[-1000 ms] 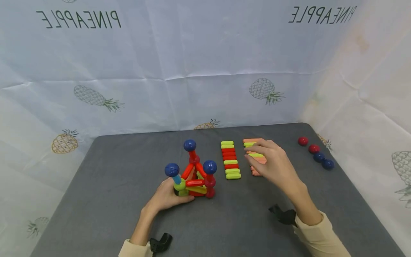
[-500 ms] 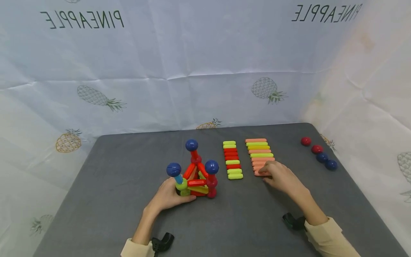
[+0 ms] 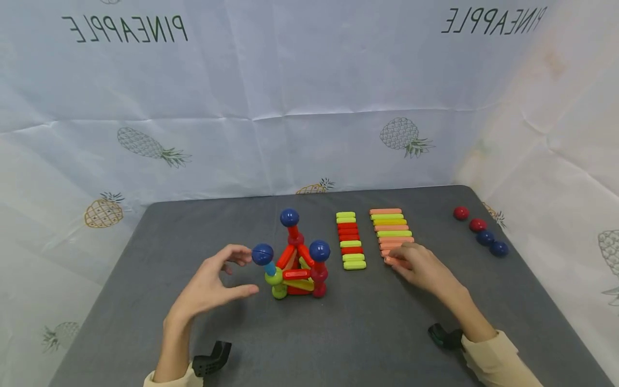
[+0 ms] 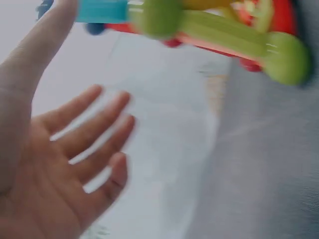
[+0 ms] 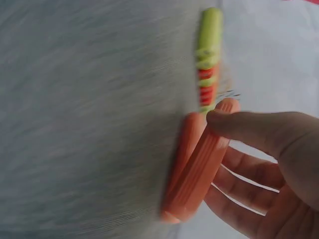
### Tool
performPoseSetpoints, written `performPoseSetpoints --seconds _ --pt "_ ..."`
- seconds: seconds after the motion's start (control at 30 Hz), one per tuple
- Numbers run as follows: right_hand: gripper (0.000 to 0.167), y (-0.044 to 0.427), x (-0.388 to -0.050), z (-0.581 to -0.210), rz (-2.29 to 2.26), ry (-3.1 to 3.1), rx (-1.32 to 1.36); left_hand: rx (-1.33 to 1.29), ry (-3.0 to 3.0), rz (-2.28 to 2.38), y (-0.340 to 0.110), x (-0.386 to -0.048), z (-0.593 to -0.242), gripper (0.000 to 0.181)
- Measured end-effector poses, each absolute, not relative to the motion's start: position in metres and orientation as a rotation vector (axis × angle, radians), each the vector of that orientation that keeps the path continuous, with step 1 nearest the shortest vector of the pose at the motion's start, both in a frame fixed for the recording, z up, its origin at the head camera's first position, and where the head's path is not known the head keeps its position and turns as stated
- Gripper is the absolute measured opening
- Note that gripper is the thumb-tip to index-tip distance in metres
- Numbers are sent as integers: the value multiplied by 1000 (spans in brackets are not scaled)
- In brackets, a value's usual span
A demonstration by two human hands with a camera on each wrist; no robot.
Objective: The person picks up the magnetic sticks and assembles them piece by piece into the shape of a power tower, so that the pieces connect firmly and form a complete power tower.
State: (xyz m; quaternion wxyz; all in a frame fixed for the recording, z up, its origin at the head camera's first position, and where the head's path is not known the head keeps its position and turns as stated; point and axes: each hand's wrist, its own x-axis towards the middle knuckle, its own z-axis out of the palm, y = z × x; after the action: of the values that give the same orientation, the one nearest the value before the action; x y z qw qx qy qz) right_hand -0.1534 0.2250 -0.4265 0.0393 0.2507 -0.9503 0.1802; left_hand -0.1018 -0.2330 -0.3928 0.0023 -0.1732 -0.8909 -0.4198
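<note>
A frame of rods and balls (image 3: 296, 274) from a building set stands on the table, with blue balls topping its upright rods. To its left is my left hand (image 3: 208, 285), fingers spread and thumb apart, holding nothing. In the left wrist view, that palm (image 4: 50, 179) shows bare below the frame's green ball (image 4: 286, 57). My right hand (image 3: 430, 271) is at the near end of the right-hand row of rods. Its thumb and fingers pinch an orange rod (image 5: 202, 167), lifted slightly at one end beside another orange rod (image 5: 188, 137).
A row of short yellow-green and red rods (image 3: 349, 237) lies right of the frame. Beyond it is a row of longer orange and yellow rods (image 3: 393, 228). Red and blue balls (image 3: 485, 237) line the right edge of the grey table (image 3: 203, 226). Pineapple-print cloth hangs behind.
My left hand has let go of the frame and drawn back left, fingers spreading. My right hand came down and nearer to the row's near end and took hold of an orange rod.
</note>
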Motion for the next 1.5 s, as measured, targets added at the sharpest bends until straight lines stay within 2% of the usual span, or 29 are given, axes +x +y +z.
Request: performPoseSetpoints --seconds 0.17,0.4,0.6,0.73,0.87,1.13,1.5 --pt "22 211 -148 -404 689 -2786 802 -531 -2503 -1268 -224 -91 -370 55" --pt "33 161 -126 -344 1009 -2346 881 -605 -2446 -1191 -201 -86 -359 54" --pt "19 99 -99 -303 1281 -1955 1101 -614 -2440 -1167 -194 -86 -358 49" --pt "21 64 -86 -305 1253 -1945 1193 -619 -2427 -1170 -193 -87 -358 49" --pt "25 43 -82 -319 1121 -2073 1136 -623 -2416 -1183 -194 -86 -359 48" --pt "20 30 -85 -344 824 -2195 966 -613 -2413 -1184 -196 -86 -358 47" --pt "24 21 -83 -358 587 -2324 820 -618 -2426 -1174 -195 -87 -356 48"
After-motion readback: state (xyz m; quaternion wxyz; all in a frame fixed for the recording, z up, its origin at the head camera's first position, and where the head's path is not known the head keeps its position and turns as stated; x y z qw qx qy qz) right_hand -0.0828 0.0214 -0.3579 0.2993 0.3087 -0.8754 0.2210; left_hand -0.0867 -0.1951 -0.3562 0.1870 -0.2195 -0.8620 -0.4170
